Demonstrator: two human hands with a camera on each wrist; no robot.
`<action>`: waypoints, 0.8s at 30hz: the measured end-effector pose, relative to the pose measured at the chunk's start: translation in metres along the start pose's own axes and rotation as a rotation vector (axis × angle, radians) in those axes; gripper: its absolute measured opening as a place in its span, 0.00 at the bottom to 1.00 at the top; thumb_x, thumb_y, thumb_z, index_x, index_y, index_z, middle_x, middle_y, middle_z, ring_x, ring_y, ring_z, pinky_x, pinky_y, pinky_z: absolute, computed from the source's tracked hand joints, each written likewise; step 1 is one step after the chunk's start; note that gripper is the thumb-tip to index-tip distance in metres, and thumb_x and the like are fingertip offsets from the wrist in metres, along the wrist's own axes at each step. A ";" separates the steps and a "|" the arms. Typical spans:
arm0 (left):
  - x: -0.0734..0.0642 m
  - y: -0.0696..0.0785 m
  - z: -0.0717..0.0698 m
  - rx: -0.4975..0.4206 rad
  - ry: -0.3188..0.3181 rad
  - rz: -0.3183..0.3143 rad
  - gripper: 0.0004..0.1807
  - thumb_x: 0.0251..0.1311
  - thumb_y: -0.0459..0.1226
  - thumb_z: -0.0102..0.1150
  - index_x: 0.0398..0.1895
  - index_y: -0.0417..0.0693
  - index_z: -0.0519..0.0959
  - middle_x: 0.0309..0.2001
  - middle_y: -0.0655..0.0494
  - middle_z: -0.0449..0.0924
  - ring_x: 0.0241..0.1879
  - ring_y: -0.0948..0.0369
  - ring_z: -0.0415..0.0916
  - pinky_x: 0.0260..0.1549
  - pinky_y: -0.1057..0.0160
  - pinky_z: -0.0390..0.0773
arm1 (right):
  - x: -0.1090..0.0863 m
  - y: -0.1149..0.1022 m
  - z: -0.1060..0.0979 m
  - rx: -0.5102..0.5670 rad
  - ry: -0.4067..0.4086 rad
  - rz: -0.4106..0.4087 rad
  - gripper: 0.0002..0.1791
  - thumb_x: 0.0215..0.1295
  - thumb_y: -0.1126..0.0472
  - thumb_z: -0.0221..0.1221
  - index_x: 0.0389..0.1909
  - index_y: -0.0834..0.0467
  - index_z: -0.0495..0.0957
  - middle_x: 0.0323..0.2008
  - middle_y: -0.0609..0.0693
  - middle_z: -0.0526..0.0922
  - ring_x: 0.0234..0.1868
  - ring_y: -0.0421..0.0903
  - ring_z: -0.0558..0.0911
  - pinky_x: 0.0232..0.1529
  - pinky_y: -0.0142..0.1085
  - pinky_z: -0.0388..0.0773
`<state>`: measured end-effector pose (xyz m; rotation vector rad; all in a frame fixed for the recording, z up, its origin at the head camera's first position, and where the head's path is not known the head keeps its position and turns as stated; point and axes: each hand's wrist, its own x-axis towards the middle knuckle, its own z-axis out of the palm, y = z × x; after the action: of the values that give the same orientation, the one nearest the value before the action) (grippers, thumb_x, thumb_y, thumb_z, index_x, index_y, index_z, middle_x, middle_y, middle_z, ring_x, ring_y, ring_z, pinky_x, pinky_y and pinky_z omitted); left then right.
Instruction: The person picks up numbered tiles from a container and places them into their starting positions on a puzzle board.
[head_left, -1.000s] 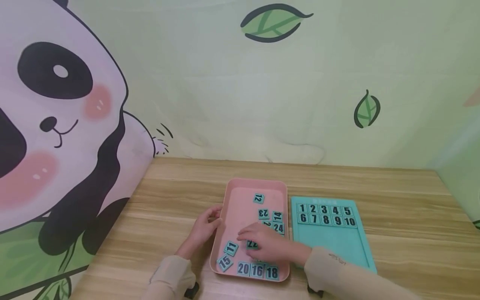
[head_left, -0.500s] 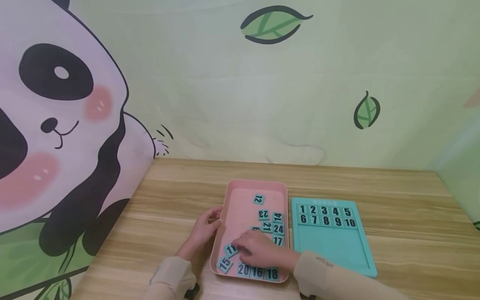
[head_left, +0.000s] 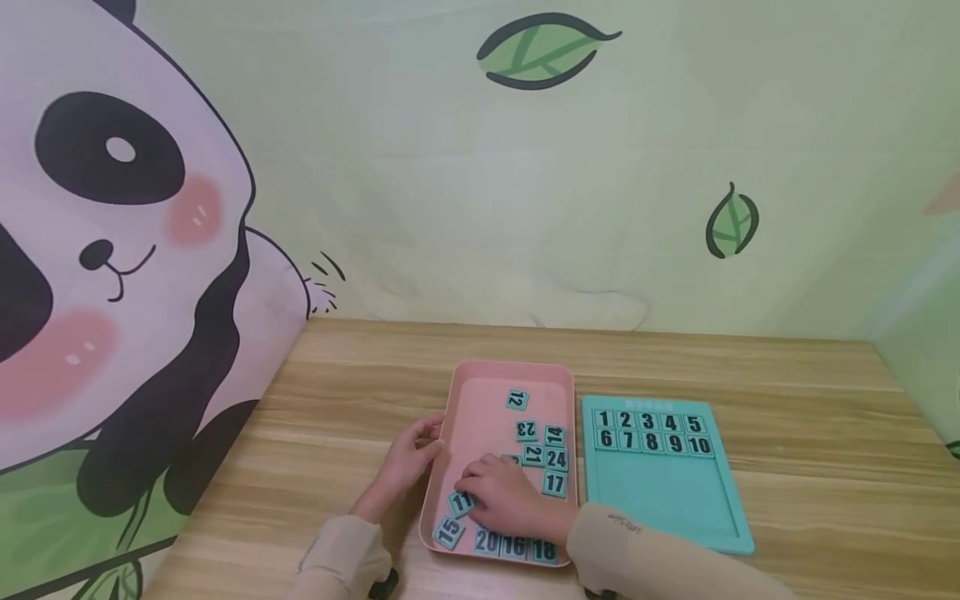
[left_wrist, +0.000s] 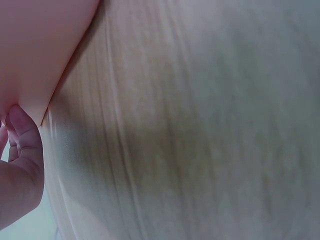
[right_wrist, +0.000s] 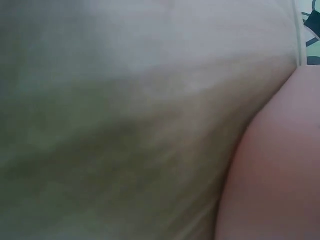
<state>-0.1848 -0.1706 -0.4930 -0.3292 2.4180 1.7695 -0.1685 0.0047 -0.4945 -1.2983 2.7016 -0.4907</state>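
Observation:
A pink tray [head_left: 487, 417] lies on the table with several teal number tiles in it. My left hand [head_left: 405, 457] touches the outside of its left wall; in the left wrist view the fingers [left_wrist: 25, 132] lie against the pink side. Over the lower part of the tray, my right hand [head_left: 504, 497] has its index finger and thumb at opposite edges of the number 11 tile [head_left: 461, 504], pinching it. Close by lies the number 15 tile [head_left: 448, 532]. My right palm hides some of the tray floor. The right wrist view shows no fingers.
Right of the tray lies a teal number board [head_left: 660, 487], its top two rows filled with tiles 1 to 10. Tiles 20 [head_left: 487, 542], 16 and 18 line the tray's near edge. The number 12 tile [head_left: 517, 399] sits toward the far end. A panda-printed backdrop stands behind.
My right hand has moved left and slightly toward me, from the number 22 tile to the number 11 tile, uncovering tiles 21 and 17. My left hand has stayed at the tray's side.

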 end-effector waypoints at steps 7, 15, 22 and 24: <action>0.000 0.000 0.001 0.001 -0.004 0.007 0.21 0.58 0.29 0.47 0.56 0.43 0.68 0.45 0.44 0.69 0.41 0.56 0.70 0.32 0.65 0.75 | 0.001 0.000 -0.001 0.060 -0.012 0.050 0.19 0.48 0.52 0.61 0.45 0.48 0.77 0.38 0.41 0.75 0.41 0.37 0.67 0.44 0.32 0.65; 0.001 -0.002 0.002 0.005 0.006 0.022 0.21 0.57 0.28 0.47 0.56 0.43 0.69 0.44 0.44 0.70 0.41 0.56 0.71 0.31 0.65 0.75 | -0.001 -0.003 -0.013 0.129 0.006 0.082 0.19 0.42 0.51 0.65 0.39 0.48 0.79 0.33 0.40 0.74 0.37 0.36 0.67 0.43 0.30 0.66; 0.000 -0.002 0.002 0.006 0.016 0.018 0.21 0.56 0.28 0.48 0.55 0.43 0.69 0.44 0.44 0.71 0.41 0.55 0.71 0.31 0.65 0.75 | -0.007 -0.004 -0.035 0.251 -0.032 0.143 0.19 0.44 0.48 0.64 0.40 0.48 0.78 0.36 0.38 0.73 0.40 0.36 0.66 0.47 0.32 0.65; 0.000 -0.001 0.001 0.006 0.016 0.012 0.21 0.56 0.28 0.48 0.55 0.43 0.69 0.44 0.44 0.71 0.42 0.55 0.71 0.32 0.65 0.75 | -0.010 -0.002 -0.040 0.292 -0.038 0.150 0.19 0.45 0.50 0.64 0.41 0.48 0.78 0.36 0.38 0.74 0.41 0.36 0.67 0.47 0.32 0.66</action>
<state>-0.1845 -0.1695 -0.4941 -0.3301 2.4402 1.7707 -0.1701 0.0213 -0.4564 -1.0102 2.5500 -0.7971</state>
